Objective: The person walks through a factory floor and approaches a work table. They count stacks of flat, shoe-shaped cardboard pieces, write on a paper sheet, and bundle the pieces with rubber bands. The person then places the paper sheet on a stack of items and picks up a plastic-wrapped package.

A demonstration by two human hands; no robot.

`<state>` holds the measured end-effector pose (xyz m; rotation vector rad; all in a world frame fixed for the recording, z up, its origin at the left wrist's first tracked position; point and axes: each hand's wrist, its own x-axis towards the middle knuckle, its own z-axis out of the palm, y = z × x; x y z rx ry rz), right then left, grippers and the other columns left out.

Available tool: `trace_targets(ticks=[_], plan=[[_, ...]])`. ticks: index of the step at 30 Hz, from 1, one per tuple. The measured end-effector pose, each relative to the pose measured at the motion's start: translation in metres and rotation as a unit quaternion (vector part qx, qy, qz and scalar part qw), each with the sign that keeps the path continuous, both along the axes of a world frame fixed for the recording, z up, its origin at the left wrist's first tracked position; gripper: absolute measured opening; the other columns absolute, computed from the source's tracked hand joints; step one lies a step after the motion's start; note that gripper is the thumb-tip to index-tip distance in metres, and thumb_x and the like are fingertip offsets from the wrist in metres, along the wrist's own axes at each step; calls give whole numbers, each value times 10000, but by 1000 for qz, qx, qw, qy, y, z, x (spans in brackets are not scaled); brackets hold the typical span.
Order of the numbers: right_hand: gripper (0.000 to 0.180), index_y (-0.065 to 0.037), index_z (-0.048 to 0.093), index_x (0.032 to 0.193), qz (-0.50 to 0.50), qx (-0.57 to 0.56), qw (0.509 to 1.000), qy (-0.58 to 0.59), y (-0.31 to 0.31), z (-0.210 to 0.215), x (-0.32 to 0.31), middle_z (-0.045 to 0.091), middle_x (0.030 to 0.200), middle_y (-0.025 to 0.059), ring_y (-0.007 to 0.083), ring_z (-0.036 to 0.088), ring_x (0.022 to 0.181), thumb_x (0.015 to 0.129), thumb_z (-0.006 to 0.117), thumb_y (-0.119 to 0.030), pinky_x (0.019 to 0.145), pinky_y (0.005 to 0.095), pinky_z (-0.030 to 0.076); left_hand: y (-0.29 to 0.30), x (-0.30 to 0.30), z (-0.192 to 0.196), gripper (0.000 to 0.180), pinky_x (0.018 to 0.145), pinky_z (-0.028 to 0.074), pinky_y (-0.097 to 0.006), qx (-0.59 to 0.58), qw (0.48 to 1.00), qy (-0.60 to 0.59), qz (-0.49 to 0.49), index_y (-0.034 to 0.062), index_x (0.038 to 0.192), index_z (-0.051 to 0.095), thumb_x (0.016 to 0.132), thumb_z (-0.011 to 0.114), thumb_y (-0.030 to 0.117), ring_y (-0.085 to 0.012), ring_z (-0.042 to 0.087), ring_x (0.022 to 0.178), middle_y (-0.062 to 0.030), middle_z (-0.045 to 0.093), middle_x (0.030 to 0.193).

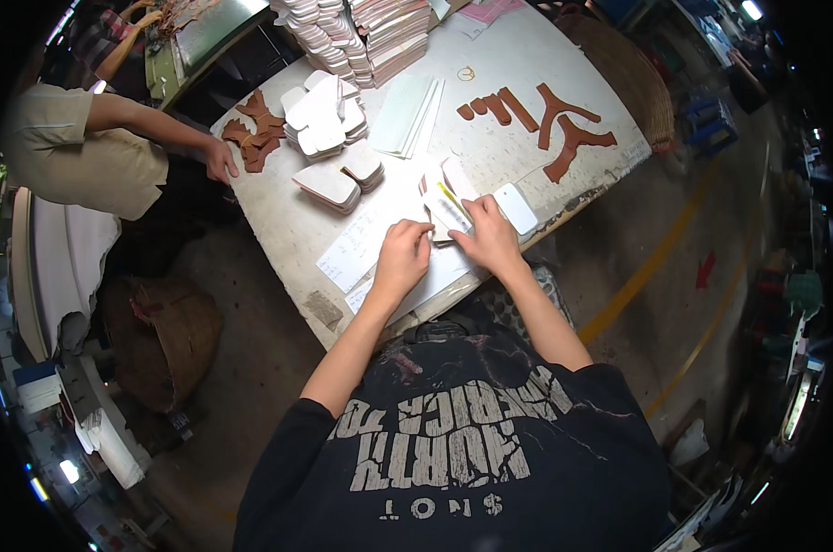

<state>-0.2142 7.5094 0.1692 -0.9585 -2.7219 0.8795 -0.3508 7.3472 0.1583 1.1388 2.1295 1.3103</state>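
Just in front of me on the table, a small stack of white cut pieces [442,217] lies between my hands, with a slim yellow strip [447,191] on top that could be part of a pen. My right hand [492,241] grips the stack's right side, thumb near me and fingers on the far side. Closed with curled fingers, my left hand [402,261] meets the stack's left edge; whatever its fingertips pinch is too small to make out. Written paper sheets [350,256] lie under and beside my left hand. A white rounded slab [516,209] rests right of my right hand.
Piles of white cut pieces [323,124] and a lower pile [340,187] stand left. Pale green sheets [403,112] lie beyond my hands. Brown leather-like pieces [568,133] are at right, others [258,133] at far left. Another person's hand [221,161] touches the left table edge.
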Motion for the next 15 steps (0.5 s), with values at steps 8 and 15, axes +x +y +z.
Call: trace_targets(ticks=[8,15], plan=[[617,-41,587,1389,-88,59,992,72,33,-1,49,641,1271,201,440,683,1115,878,807,-309,930,501,577,47,31,-9,124,811,555,-460,-69,984,160,43,50,934,807,875,802,158,-350,664,915,-130,702,900],[626,-42,600,1345,-52,34,998,-28,19,2,76,668,1225,202,443,699,1067,850,824,-353,880,532,582,76,61,-9,122,770,498,-481,-127,963,222,83,62,822,766,851,799,175,-324,672,915,-93,710,876]])
